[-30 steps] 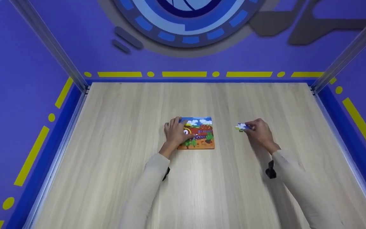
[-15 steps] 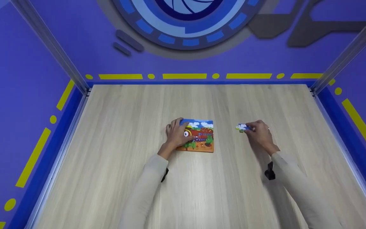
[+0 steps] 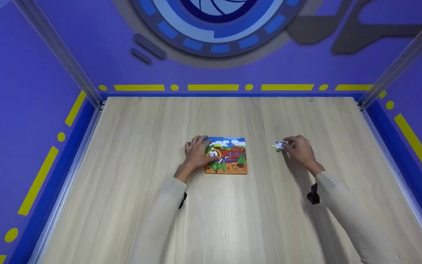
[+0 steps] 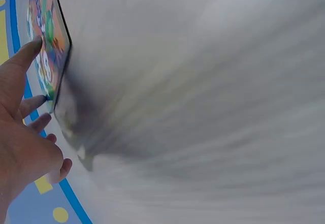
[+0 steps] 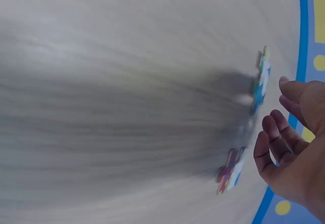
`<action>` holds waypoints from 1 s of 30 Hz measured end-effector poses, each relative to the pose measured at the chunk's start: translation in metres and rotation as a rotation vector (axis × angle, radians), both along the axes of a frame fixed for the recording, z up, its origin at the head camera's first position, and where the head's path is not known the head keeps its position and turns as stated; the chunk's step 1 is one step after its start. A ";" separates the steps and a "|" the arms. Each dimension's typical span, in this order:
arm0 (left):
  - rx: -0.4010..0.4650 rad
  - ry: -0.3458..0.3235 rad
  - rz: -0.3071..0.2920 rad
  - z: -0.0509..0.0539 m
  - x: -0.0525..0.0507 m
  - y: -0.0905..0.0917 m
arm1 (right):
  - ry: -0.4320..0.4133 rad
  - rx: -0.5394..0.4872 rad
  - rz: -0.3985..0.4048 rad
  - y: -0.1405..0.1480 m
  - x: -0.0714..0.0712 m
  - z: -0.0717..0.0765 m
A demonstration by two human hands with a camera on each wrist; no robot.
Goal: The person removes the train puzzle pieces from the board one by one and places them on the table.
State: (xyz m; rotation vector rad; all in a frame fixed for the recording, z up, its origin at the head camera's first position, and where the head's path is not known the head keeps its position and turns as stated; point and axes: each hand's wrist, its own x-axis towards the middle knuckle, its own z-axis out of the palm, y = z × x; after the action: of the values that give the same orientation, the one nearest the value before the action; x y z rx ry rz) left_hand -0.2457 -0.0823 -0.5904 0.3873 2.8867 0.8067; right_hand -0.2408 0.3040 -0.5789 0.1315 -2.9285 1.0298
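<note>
A square jigsaw puzzle (image 3: 228,165) with a red cartoon train lies flat on the table. My left hand (image 3: 197,154) is at its left side, fingers spread; in the left wrist view the thumb (image 4: 31,51) reaches over the picture. To the right lies a loose puzzle piece (image 3: 278,146) in white, blue and green. Close beside it is my right hand (image 3: 300,151), fingers loosely bent. In the right wrist view a gap shows between this piece (image 5: 261,84) and the fingertips. A second loose piece (image 5: 231,170) with red and white lies lower there, hidden in the head view.
The pale wood-grain table (image 3: 225,220) is bounded by a blue back wall (image 3: 86,47) and side walls with yellow markings. A metal rail (image 3: 68,176) runs along the left edge. Black straps (image 3: 313,195) sit at the wrists.
My left hand has slid left, uncovering both of the train's eyes. The right-hand fingers have parted slightly from the loose piece, which stays where it was.
</note>
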 end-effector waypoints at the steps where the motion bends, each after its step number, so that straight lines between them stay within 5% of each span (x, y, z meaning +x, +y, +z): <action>1: -0.002 -0.005 -0.001 0.000 0.000 -0.002 | 0.002 -0.006 0.012 -0.002 -0.001 0.000; 17: 0.003 0.029 0.012 -0.002 0.000 -0.006 | -0.072 -0.131 0.160 -0.095 -0.012 0.004; 30: 0.003 -0.009 0.004 -0.001 -0.005 -0.007 | -0.130 -0.203 0.241 -0.175 -0.021 -0.004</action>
State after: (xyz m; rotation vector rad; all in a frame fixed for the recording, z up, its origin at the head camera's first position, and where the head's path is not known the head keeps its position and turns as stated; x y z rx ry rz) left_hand -0.2509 -0.0893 -0.5910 0.3776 2.8789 0.8120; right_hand -0.2617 0.1289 -0.5826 0.4351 -2.9508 1.4121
